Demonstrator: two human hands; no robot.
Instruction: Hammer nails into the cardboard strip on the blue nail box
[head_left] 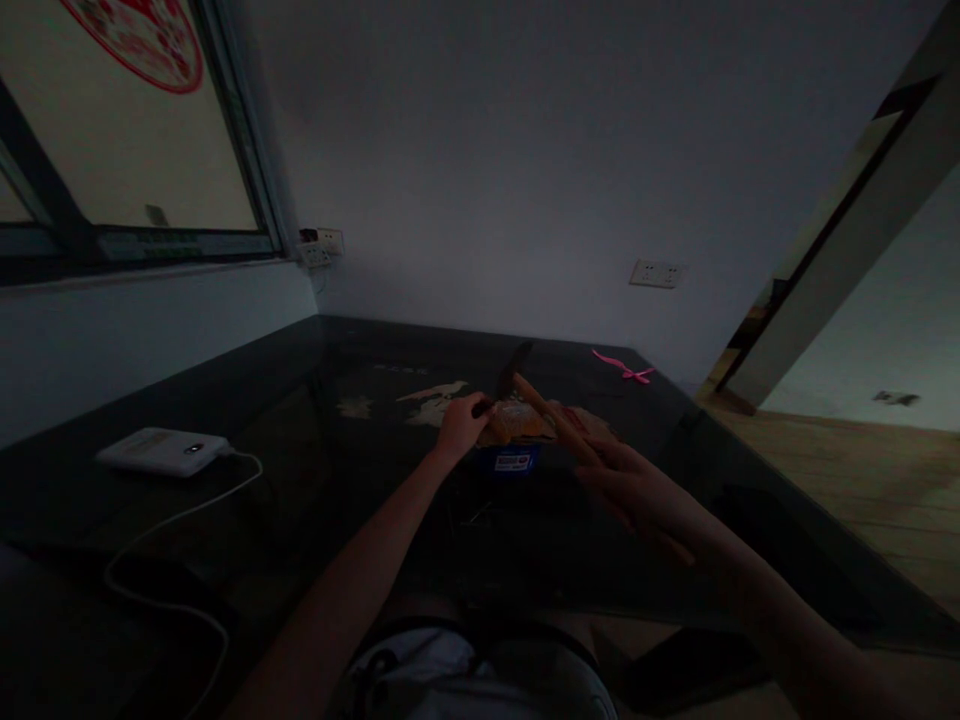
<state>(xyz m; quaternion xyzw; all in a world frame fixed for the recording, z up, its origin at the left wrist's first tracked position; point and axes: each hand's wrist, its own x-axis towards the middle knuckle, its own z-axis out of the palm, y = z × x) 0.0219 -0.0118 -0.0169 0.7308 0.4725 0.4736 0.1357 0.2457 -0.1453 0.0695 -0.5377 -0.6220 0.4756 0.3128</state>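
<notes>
1. Pointing up and leftward, away from the person, the hammer (pixel 556 419) is over the middle of the dark table (pixel 322 400). Long axis runs on a diagonal: head at the far end, handle butt nearer and off to the right.
2. Head's dark and set crosswise to the wooden handle, right by some orange-ish stuff (pixel 521 422) on torn cardboard (pixel 600 425). Too dim to tell if it's touching.
3. Right hand (pixel 628 480) is wrapped round the handle, clamped on partway along, butt poking out past the palm. That forearm slants in from the lower right.
4. Left hand (pixel 461 428) comes up from the lower left, wrist bent a bit, fingertips bunched beside the orange-ish stuff. Can't tell if they're pinching anything, tbh.
5. Just below sits a blue box (pixel 517 460) with a white label.
</notes>
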